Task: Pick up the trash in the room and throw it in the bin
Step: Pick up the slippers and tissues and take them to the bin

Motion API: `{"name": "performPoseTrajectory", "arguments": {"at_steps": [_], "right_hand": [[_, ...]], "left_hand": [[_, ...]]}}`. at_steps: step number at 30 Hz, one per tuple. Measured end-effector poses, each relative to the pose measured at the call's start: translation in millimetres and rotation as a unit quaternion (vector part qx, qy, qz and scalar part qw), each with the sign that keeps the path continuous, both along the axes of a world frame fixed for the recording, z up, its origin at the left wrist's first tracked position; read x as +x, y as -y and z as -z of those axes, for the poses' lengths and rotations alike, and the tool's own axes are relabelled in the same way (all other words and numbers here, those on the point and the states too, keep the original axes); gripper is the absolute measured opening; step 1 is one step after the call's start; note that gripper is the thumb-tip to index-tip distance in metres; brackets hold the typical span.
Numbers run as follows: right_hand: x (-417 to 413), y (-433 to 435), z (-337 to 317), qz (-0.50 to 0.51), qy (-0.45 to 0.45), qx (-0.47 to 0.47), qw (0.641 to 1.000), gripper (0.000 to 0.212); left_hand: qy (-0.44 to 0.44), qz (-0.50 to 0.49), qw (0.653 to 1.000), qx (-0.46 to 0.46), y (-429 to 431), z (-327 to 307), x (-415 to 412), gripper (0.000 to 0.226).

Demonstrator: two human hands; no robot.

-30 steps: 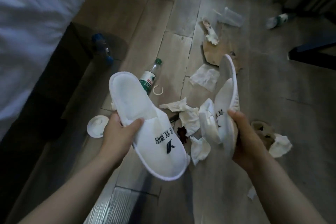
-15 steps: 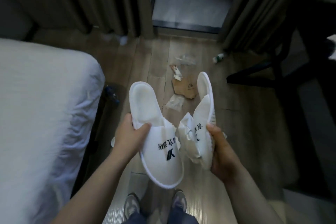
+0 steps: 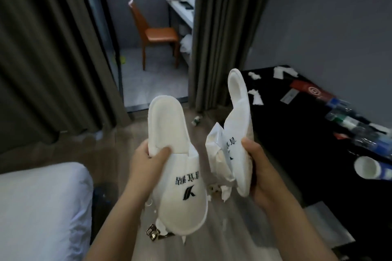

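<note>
Your left hand (image 3: 146,161) is clenched round a white slipper (image 3: 178,178), sole flat toward you, its long axis running away from you, toe nearest. Your right hand (image 3: 257,167) grips the other slipper (image 3: 239,125) edge-on, with crumpled paper (image 3: 216,150) pinched against it. No bin is in view, so you'll need to turn and find it. Open floor (image 3: 222,229) lies ahead between the bed (image 3: 42,207) on your left and the black table (image 3: 297,133) edge just beside your right hand

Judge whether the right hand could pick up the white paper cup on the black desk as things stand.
Probably not yet: the right hand is full, gripping a slipper and crumpled paper. The paper cup itself lies unobstructed.
</note>
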State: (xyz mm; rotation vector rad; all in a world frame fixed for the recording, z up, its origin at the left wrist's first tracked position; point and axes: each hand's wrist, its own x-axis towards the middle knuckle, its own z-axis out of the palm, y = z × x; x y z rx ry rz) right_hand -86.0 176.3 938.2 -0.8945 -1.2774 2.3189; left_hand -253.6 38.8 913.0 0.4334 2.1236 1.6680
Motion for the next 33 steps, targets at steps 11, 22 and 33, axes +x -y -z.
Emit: {"name": "performPoseTrajectory", "arguments": {"at_steps": [11,22,33], "right_hand": [[156.4,73.4,-55.2,0.289,-0.024,0.045,0.956,0.056],[384.9,180.7,-66.6,0.512,-0.025,0.102,0.852,0.057],[621.0,354.2,-69.6,0.693,0.048,0.141,0.706,0.072]], "left_hand": [[-0.037,0.271,0.96,0.058,-41.8,-64.9,111.3,0.011],[-0.043,0.525,0.844,0.099,-47.4,-89.5,351.5,0.015],[0.009,0.688,0.716,0.116,50.9,-97.6,642.6,0.014]]}}
